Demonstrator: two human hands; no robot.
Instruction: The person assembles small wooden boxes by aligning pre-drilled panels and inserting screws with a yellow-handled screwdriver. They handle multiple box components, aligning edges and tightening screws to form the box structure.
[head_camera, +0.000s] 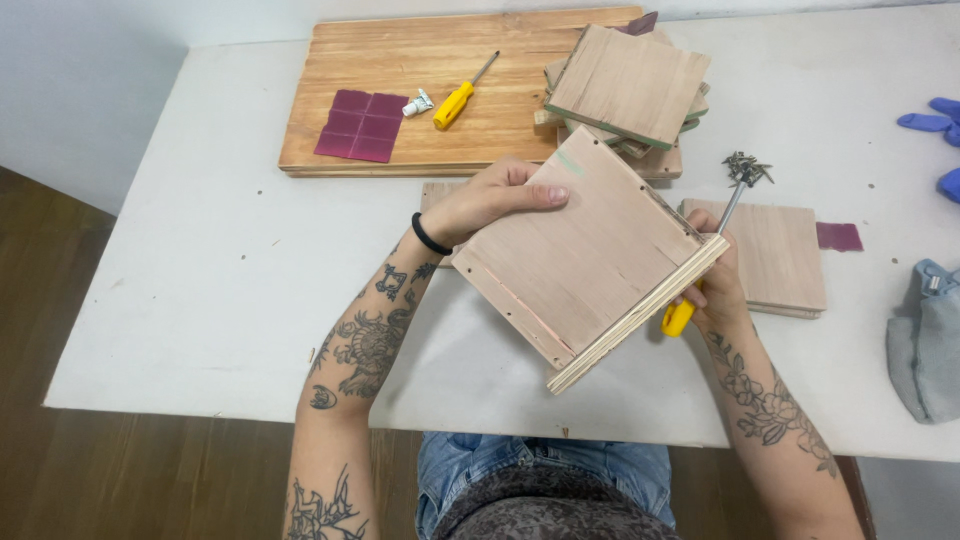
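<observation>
Square pale plywood panel assembly (590, 255): stiff, light, probably smooth-faced. Left hand (490, 200) closed over its top edge; right hand (712, 285) wrapped around a yellow-handled screwdriver (700, 268) beside its layered side edge.

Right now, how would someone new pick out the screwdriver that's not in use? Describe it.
Start at the large wooden board at the far edge of the white table. On it, right of the purple sandpaper sheet and a small white tube, lies the spare screwdriver. Its twin is gripped in the right hand behind the plywood panel; this one lies untouched.
</observation>
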